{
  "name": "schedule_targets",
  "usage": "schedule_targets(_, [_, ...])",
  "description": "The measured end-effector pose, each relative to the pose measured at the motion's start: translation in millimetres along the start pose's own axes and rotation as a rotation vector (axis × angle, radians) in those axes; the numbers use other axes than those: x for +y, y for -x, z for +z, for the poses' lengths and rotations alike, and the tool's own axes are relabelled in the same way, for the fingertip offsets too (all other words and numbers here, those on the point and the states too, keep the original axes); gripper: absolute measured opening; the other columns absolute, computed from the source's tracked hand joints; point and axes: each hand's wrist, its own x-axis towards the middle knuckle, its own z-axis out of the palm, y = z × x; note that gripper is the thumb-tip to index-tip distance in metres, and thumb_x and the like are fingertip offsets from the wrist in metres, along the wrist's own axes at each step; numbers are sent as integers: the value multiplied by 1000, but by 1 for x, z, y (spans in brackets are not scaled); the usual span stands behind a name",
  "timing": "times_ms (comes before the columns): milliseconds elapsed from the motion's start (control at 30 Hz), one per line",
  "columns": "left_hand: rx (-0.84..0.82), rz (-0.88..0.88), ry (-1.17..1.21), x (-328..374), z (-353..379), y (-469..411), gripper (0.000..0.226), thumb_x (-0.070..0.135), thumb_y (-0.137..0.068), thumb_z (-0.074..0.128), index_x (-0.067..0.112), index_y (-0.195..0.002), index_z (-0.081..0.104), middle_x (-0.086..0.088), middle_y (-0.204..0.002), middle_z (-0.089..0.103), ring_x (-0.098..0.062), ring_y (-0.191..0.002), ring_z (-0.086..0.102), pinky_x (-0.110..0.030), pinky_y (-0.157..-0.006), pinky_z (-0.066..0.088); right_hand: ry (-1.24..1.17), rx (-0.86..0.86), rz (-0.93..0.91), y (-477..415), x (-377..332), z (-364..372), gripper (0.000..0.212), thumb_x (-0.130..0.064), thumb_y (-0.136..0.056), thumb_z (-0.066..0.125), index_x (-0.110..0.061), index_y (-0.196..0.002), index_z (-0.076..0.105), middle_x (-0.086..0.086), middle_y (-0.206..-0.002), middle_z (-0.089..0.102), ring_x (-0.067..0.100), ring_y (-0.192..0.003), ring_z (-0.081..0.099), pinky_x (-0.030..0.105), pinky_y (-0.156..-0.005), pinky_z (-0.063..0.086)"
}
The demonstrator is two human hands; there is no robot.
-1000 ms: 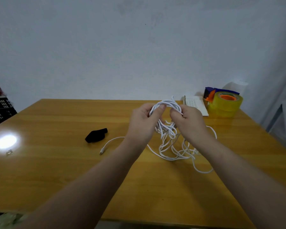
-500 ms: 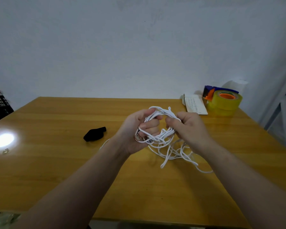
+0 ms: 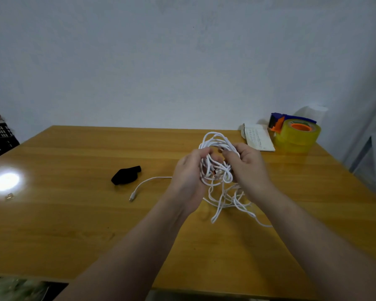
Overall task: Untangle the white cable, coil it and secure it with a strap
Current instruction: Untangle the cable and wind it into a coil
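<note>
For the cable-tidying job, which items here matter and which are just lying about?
Part of the job:
- white cable, bunched between left hand and right hand
- black strap, lying apart on the table

Lying about:
- tape dispenser
- white booklet
- small metal bit

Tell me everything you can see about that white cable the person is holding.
The white cable is thin, smooth and still a tangled bundle. The left hand and right hand grip it above the wooden table. Loose loops hang down to the tabletop, and one end trails left, its small plug lying flat beside the black strap.
</note>
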Motion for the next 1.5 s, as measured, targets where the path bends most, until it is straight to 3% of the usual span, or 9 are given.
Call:
schedule_targets(133, [41,-17,148,1,-4,-5,21,15,-96,42,7,-82,56,3,-52,52,-10,-51,55,-25,-50,49,-93,-138,51,0,4,-7,15,-20,-93,55,-13,-97,68,11,-59,41,13,-41,30,24,-40,21])
schedule_targets(467, [-107,-150,210,9,-8,-17,30,23,-99,32,16,-71,39,7,-41,38,-6,-37,39,-19,-47,43,-102,-340,120,-16,-1,-15,15,-18,-96,51,-20,-96,65,-8,-50,45,6,-39,28,20,-39,20])
schedule_targets(700, [-108,-241,-338,33,-25,-32,40,43,-92,50,17,-63,39,8,-39,22,-5,-30,18,-18,-37,9,169,-516,97,-23,0,-20,17,-27,-87,64,-14,-96,68,4,-55,49,13,-47,41,25,-48,29])
schedule_targets(800, [-6,-132,-442,45,-32,-37,37,32,-95,53,22,-65,34,9,-45,22,-3,-31,15,-17,-32,13,285,-412,-26,-28,-10,-30,17,-27,-84,67,-10,-83,68,-8,-58,59,-4,-49,50,10,-52,39])
schedule_targets(967, [38,-45,-468,46,-42,-32,41,23,-96,50,21,-59,32,11,-41,23,-4,-31,18,-18,-33,18,629,-196,-216,-51,-15,-54,46,-51,-79,61,-8,-60,61,11,-52,47,14,-49,43,33,-53,36])
schedule_targets(1100, [61,-29,-367,44,-38,-26,48,23,-94,54,20,-47,42,6,-42,34,-9,-34,33,-20,-39,30,1117,-52,-267,-53,-20,-64,64,-77,-68,38,-16,-52,43,0,-49,44,15,-51,44,29,-47,26])
schedule_targets(1267, [-23,-128,-156,40,-31,-11,64,29,-94,49,18,-31,42,-5,-63,71,-12,-57,69,-19,-56,53,1281,-2,-293,-39,-14,-53,60,-71,-81,21,-21,-61,46,0,-60,52,24,-65,56,28,-48,27])
schedule_targets(1367, [-154,-167,-30,34,-21,0,55,32,-92,45,16,-39,44,-11,-87,75,-13,-75,73,-25,-65,59,1388,16,-207,-26,-3,-26,61,-60,-94,17,-22,-81,63,7,-77,63,29,-79,63,28,-56,31])
schedule_targets(1500, [-21,-96,134,35,-34,-5,43,27,-98,43,14,-57,41,-14,-110,69,-17,-81,73,-27,-80,55,1538,-168,-197,-8,12,-3,39,-40,-101,29,-20,-104,62,5,-92,68,26,-87,65,30,-66,33])
